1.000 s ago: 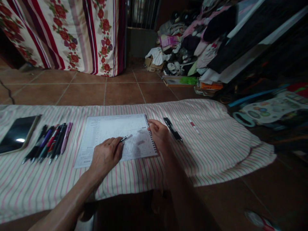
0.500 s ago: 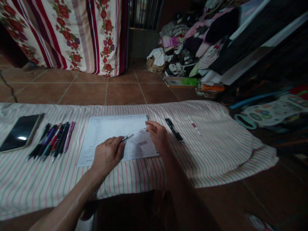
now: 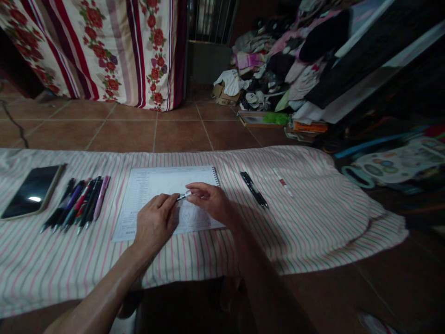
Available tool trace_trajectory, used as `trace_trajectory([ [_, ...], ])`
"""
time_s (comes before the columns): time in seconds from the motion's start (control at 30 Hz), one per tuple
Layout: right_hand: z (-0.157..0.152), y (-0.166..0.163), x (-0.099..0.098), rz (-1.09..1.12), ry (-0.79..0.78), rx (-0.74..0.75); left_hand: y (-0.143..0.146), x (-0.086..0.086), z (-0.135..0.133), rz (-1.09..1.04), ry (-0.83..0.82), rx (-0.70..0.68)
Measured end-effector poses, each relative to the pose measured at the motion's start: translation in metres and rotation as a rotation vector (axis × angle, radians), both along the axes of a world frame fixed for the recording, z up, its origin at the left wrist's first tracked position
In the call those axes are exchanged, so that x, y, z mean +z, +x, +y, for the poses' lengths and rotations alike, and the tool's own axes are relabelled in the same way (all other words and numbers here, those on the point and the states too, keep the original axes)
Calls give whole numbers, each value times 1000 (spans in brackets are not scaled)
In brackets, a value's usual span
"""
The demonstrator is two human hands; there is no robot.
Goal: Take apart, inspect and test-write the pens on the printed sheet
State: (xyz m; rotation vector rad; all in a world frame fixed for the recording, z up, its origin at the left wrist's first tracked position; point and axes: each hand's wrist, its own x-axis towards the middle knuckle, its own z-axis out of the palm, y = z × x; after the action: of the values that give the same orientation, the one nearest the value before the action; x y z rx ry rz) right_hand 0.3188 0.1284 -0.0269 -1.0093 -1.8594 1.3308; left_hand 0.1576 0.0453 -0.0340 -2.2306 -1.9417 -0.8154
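My left hand [image 3: 155, 222] rests on a spiral-bound notebook [image 3: 156, 185] and grips a pen [image 3: 182, 196] whose tip end sticks out toward the right. The fingers of my right hand [image 3: 209, 201] pinch that same pen's exposed end, above the page. The notebook lies open on a table covered by a pink-striped cloth [image 3: 306, 218].
Several pens [image 3: 80, 202] lie in a row left of the notebook, beside a dark phone [image 3: 31, 190]. A black pen [image 3: 254, 189] and a small white stick [image 3: 283, 181] lie to the right. Beyond are tiled floor, a floral curtain [image 3: 104, 51] and piled clothes [image 3: 278, 69].
My right hand left the notebook's spiral edge and moved left to pinch the end of the pen held in my left hand.
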Motion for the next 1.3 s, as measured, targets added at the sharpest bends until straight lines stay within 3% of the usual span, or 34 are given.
trace_trajectory([
  [0.17,-5,-7,3,26,14,27,1,-2,1,-32,34,-30],
  [0.37,-18,-19,18,230,-107,92,1,-4,2,-178,148,-90],
  [0.53,-24,-23,22,374,-67,190,3,-4,1,-222,254,-72],
  [0.73,-23,-19,23,369,-17,273,5,-2,-2,-249,308,-81],
  [0.93,-22,-15,28,328,27,349,7,0,-4,-305,257,-88],
  [1.03,-20,-13,29,334,-35,348,9,2,-4,-328,238,-39],
  [1.13,-14,-6,28,325,-119,265,10,5,-5,-358,204,47],
  [1.3,3,12,25,238,-63,-243,9,8,-3,-476,142,150],
])
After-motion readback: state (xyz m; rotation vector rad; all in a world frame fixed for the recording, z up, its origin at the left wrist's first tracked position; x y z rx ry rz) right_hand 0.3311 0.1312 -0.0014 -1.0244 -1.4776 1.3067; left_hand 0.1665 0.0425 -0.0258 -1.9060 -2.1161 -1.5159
